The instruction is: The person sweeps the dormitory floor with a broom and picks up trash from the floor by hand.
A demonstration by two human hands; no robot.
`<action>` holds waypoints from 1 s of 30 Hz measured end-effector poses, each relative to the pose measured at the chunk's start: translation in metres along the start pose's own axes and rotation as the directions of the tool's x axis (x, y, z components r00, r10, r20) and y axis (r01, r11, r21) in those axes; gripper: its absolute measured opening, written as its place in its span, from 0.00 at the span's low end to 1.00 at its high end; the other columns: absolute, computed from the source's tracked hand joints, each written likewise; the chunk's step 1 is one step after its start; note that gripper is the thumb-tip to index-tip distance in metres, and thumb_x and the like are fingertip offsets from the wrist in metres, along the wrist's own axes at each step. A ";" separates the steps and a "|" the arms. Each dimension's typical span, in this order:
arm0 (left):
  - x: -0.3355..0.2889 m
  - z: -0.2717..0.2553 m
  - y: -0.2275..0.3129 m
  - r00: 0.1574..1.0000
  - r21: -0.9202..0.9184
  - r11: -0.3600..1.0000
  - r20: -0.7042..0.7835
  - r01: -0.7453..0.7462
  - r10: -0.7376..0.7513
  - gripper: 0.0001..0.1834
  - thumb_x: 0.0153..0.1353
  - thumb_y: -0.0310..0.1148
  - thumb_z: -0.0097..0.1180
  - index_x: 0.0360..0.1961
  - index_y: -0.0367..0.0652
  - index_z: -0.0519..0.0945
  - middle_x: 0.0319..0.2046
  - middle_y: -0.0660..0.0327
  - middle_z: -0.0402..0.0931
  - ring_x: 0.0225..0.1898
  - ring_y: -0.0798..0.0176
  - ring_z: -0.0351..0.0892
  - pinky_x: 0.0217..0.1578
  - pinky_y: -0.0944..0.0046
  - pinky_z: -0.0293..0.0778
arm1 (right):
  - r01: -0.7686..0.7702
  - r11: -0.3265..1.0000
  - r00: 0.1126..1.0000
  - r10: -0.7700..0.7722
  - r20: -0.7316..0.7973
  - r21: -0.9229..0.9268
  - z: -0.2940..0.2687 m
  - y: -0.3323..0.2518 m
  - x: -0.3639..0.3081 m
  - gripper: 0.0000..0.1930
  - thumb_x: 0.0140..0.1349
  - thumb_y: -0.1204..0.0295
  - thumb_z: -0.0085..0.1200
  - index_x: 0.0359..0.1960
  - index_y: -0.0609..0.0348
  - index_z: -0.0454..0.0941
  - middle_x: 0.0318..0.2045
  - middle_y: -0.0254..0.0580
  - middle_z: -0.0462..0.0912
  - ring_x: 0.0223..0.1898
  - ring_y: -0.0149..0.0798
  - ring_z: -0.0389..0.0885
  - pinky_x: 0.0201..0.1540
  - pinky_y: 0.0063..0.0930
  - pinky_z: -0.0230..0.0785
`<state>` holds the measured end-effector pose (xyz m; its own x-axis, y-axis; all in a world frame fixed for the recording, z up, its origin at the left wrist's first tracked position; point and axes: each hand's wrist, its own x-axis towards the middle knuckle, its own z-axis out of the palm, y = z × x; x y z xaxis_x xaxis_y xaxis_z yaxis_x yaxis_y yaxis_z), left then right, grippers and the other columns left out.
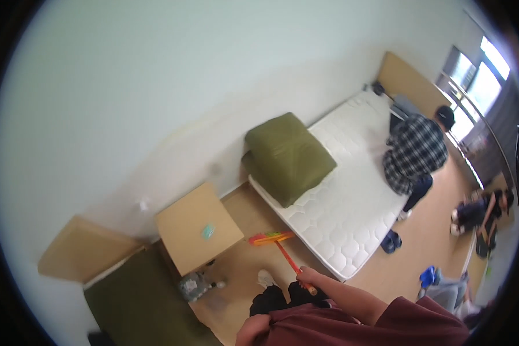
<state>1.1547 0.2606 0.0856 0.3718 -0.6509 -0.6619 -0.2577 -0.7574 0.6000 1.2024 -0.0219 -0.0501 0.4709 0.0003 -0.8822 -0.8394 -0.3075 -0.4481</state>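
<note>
My right hand (310,278) is closed around the red handle of a broom (286,256). Its colourful head (269,237) rests on the wooden floor next to the near corner of a white mattress (352,202). My left hand (254,330) hangs low against my dark red shirt, its fingers curled; nothing shows in it. My white shoe (265,278) stands on the floor just below the broom.
A folded green blanket (288,155) lies on the mattress. A small wooden table (199,228) stands beside a second bed with green bedding (138,300). A person in a plaid shirt (415,153) sits on the mattress edge; another person (484,213) sits on the floor.
</note>
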 end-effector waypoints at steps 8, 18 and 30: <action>0.060 -0.076 0.037 0.967 0.027 0.993 0.235 -0.111 0.102 0.15 0.51 0.36 0.50 0.38 0.41 0.77 0.37 0.49 0.76 0.39 0.48 0.75 0.39 0.55 0.71 | 0.075 0.851 0.975 -0.171 -0.139 -0.520 0.021 -0.014 -0.026 0.15 0.54 0.64 0.42 0.37 0.56 0.77 0.34 0.47 0.81 0.37 0.46 0.80 0.36 0.39 0.72; 0.123 -0.111 0.076 0.714 0.205 0.876 0.672 -0.437 0.199 0.17 0.51 0.36 0.51 0.40 0.39 0.77 0.39 0.48 0.76 0.41 0.50 0.75 0.40 0.56 0.69 | -0.245 0.968 0.787 0.227 -0.574 0.048 0.051 0.103 -0.106 0.09 0.51 0.72 0.46 0.27 0.56 0.80 0.25 0.44 0.80 0.29 0.45 0.79 0.31 0.39 0.72; 0.100 -0.002 0.184 0.414 0.371 0.481 0.910 -0.794 -0.020 0.16 0.50 0.33 0.52 0.39 0.35 0.77 0.40 0.48 0.76 0.42 0.55 0.75 0.41 0.57 0.68 | -0.276 0.175 0.496 0.868 -0.016 0.945 0.327 0.295 -0.233 0.13 0.48 0.62 0.48 0.29 0.55 0.80 0.26 0.44 0.81 0.29 0.44 0.79 0.30 0.38 0.69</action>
<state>1.1463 0.0562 0.1306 -0.6529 -0.3021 -0.6946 -0.7503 0.1329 0.6475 0.7568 0.1982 -0.0243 -0.4905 -0.2818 -0.8246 -0.5339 0.8451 0.0287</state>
